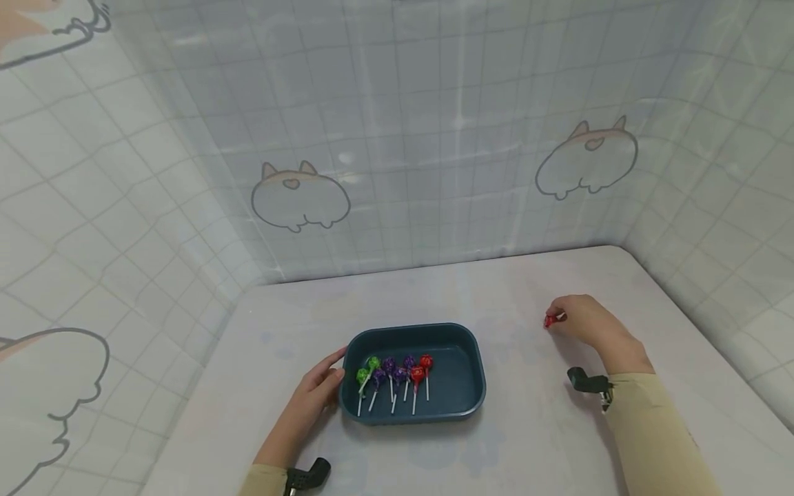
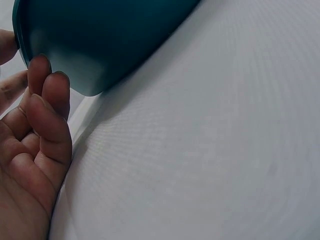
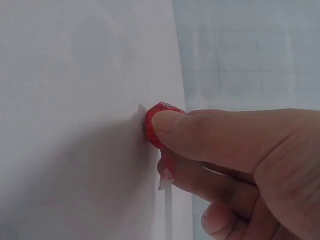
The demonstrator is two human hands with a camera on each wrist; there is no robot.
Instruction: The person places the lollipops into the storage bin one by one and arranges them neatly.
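My right hand [image 1: 583,318] pinches a red-wrapped lollipop [image 3: 159,122] between thumb and fingers, just over the right part of the table. In the right wrist view its white stick [image 3: 168,210] points downward, beside the curled fingers. My left hand [image 1: 316,386] rests against the left side of a dark teal tray [image 1: 455,386], its thumb and fingertips touching the outside by the rim. Inside the tray's left and middle lie green lollipops [image 1: 362,376], several purple lollipops [image 1: 389,366] and two red lollipops [image 1: 418,374], their sticks toward me.
A pale table [image 1: 521,427] stretches under both hands. Behind it and at both sides hang white grid-patterned sheets [image 1: 428,158] with cartoon animal drawings. Each wrist carries a small black camera mount [image 1: 588,381].
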